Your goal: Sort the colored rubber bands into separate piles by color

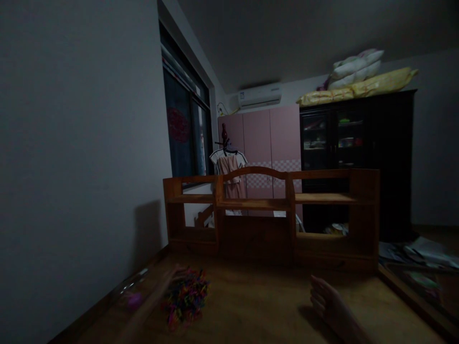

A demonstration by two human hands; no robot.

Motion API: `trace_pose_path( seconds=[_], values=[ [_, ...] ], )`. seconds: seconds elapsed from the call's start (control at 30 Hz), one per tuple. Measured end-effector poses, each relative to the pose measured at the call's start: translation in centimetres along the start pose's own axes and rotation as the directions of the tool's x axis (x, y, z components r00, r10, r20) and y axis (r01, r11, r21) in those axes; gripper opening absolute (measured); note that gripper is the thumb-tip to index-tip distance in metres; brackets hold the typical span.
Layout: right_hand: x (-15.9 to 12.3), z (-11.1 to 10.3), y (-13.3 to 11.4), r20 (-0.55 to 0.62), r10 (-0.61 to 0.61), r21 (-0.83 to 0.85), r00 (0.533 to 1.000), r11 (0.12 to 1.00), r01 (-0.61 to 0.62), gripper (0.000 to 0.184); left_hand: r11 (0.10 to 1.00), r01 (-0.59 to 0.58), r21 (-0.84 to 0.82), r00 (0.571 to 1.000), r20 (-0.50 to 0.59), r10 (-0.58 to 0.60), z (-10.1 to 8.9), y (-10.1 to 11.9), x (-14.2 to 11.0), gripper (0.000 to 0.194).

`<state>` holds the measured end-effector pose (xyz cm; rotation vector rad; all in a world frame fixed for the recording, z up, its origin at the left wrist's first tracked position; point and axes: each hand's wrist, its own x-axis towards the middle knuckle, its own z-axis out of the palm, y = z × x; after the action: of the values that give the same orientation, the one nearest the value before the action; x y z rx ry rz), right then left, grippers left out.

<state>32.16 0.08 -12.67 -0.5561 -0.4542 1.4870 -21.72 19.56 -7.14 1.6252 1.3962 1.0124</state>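
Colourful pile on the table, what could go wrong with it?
The left hand is blurred right at the colourful pile, so a quick sweep might scatter some across the table.
The room is dim, so stray bits could be hard to spot.
The purple thing sits close beside the left forearm, so it might get bumped.

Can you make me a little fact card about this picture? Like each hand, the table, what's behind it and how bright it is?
Left hand: blurry, at the colourful pile; can't tell if it grips any
Right hand: partly curled, apart from the pile
Table: wooden; purple thing left of the pile
Far side: wooden shelf
Behind: pink cupboard, dark cabinet, air conditioner high up
Light: dim
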Motion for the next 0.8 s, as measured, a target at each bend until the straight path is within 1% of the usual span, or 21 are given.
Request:
trace_pose_path(
  seconds=[0.03,0.07,0.1,0.17,0.2,0.23,0.27,0.37,0.4,0.47,0.53,0.6,0.67,0.7,0.73,0.8],
  values=[
    [0.0,0.0,0.0,-0.002,0.004,-0.016,1.000,1.000,-0.004,0.049,0.996,0.032,-0.084,0.995,0.092,-0.024,0.0,-0.7,0.8,0.062],
    [0.1,0.0,0.0,-0.006,0.009,-0.028,1.000,1.000,-0.009,0.050,0.989,0.040,-0.143,0.989,0.144,-0.019,0.0,-1.3,1.6,0.062],
    [0.1,0.0,0.1,-0.013,0.016,-0.039,1.000,0.999,-0.017,0.051,0.985,0.029,-0.171,0.990,0.140,-0.005,0.1,-1.9,2.3,0.061],
    [0.2,-0.1,0.1,-0.030,0.024,-0.058,0.999,0.998,-0.025,0.051,0.983,-0.005,-0.182,0.996,0.083,0.020,0.4,-2.7,3.3,0.058],
    [0.2,-0.2,0.2,-0.034,0.014,-0.066,0.999,0.998,-0.016,0.050,0.984,-0.004,-0.179,0.998,0.063,0.015,0.7,-2.9,3.6,0.058],
    [0.2,-0.2,0.2,-0.034,-0.002,-0.073,0.999,0.997,-0.001,0.050,0.984,0.008,-0.179,0.997,0.076,0.005,1.1,-2.9,3.7,0.058],
    [0.2,-0.3,0.3,-0.028,-0.012,-0.077,1.000,0.997,0.009,0.050,0.983,0.027,-0.183,0.994,0.114,-0.006,1.5,-2.7,3.7,0.059],
    [0.1,-0.2,0.4,0.004,-0.006,-0.068,1.000,0.998,0.006,0.056,0.984,0.062,-0.165,0.962,0.274,-0.015,2.6,-1.5,3.0,0.070],
    [0.0,0.0,0.4,0.008,0.009,-0.061,1.000,0.998,-0.008,0.058,0.989,0.057,-0.139,0.949,0.315,-0.011,2.7,-1.0,2.7,0.074],
    [-0.1,0.3,0.4,0.006,0.029,-0.050,1.000,0.998,-0.028,0.060,0.997,0.016,-0.071,0.942,0.335,0.009,2.7,-0.2,2.2,0.076],
    [-0.3,0.6,0.4,-0.013,0.029,-0.051,0.999,0.998,-0.030,0.060,0.998,-0.065,-0.008,0.948,0.312,0.065,2.3,0.4,1.9,0.072],
    [-0.5,0.8,0.3,-0.034,0.020,-0.066,0.999,0.998,-0.022,0.058,0.980,-0.180,0.085,0.953,0.262,0.152,1.6,0.8,1.9,0.060],
    [-0.5,0.8,0.2,-0.044,0.011,-0.080,0.999,0.997,-0.015,0.055,0.919,-0.264,0.292,0.958,0.192,0.214,0.9,1.1,2.0,0.047],
    [-0.5,0.7,0.1,-0.041,0.015,-0.086,0.999,0.996,-0.019,0.055,0.869,-0.270,0.415,0.962,0.149,0.228,0.6,1.2,2.1,0.043],
    [-0.4,0.5,0.1,-0.033,0.026,-0.090,0.999,0.996,-0.029,0.056,0.813,-0.251,0.525,0.967,0.106,0.230,0.3,1.3,2.0,0.040],
    [-0.3,0.2,0.1,-0.015,0.055,-0.097,0.998,0.994,-0.056,0.057,0.726,-0.178,0.665,0.978,0.035,0.207,-0.2,1.4,1.6,0.036]
  ],
)
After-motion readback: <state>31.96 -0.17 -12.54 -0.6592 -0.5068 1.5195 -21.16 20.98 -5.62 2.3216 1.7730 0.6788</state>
